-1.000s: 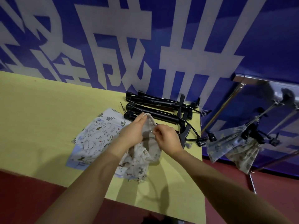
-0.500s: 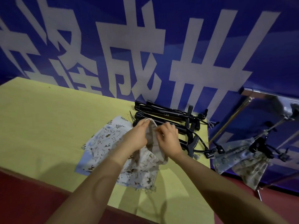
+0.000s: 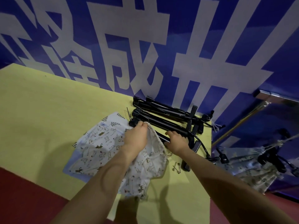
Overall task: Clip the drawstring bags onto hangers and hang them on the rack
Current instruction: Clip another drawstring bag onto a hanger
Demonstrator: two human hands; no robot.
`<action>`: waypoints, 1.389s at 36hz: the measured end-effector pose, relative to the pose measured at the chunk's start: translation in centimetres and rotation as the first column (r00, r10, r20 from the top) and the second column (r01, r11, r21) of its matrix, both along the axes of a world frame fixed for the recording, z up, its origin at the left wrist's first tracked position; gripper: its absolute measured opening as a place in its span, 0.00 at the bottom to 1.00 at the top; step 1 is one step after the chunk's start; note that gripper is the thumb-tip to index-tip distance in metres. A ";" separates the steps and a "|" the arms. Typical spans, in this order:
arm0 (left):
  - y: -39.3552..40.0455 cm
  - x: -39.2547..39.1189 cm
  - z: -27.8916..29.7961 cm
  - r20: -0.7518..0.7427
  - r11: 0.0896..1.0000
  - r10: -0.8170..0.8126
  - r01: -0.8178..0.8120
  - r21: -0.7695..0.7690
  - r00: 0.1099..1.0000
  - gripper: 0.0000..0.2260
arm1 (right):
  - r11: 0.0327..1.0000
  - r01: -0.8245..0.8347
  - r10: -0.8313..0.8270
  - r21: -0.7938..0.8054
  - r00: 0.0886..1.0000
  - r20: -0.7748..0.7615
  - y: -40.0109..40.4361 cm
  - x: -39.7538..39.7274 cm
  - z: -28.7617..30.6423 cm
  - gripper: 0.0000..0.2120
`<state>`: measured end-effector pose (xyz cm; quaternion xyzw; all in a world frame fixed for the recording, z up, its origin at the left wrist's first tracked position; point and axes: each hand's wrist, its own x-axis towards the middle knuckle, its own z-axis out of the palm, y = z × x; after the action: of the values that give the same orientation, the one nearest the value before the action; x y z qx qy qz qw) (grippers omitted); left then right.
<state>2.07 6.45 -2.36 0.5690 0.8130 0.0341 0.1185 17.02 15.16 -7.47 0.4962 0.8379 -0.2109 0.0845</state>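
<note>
L hand (image 3: 137,138) pinches bag (image 3: 145,165); R hand (image 3: 177,141) on hanger (image 3: 168,125).

The left hand (image 3: 136,138) pinches the gathered top of a white printed fabric drawstring bag (image 3: 145,165). The right hand (image 3: 176,141) grips a black plastic clip hanger (image 3: 166,126) on the yellow counter (image 3: 48,110).

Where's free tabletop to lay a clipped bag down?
The wide yellow table stretch left of the printed bags, back to the blue wall, is bare. The right end is crowded: black hangers, both hands, and safety pins by the near-right edge.
</note>
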 end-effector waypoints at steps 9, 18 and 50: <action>1.2 -0.7 -2.2 -0.003 0.999 0.041 -0.041 0.001 0.999 0.19 | 0.993 -0.023 0.024 -0.116 1.000 0.009 2.2 -0.9 -2.2 0.22; 0.8 -1.5 -2.0 0.007 0.998 0.050 -0.050 0.023 0.999 0.20 | 0.989 0.008 -0.042 -0.145 0.973 -0.227 2.4 -1.0 -0.1 0.23; -1.9 -2.2 6.4 0.540 0.949 0.055 -0.213 0.235 0.840 0.18 | 0.985 0.047 -0.147 -0.163 0.712 -0.687 -3.8 4.7 10.8 0.20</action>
<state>-0.14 4.56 4.08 0.4900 0.7736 0.3138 0.2508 21.73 11.39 3.35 0.4171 0.7647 -0.4417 -0.2149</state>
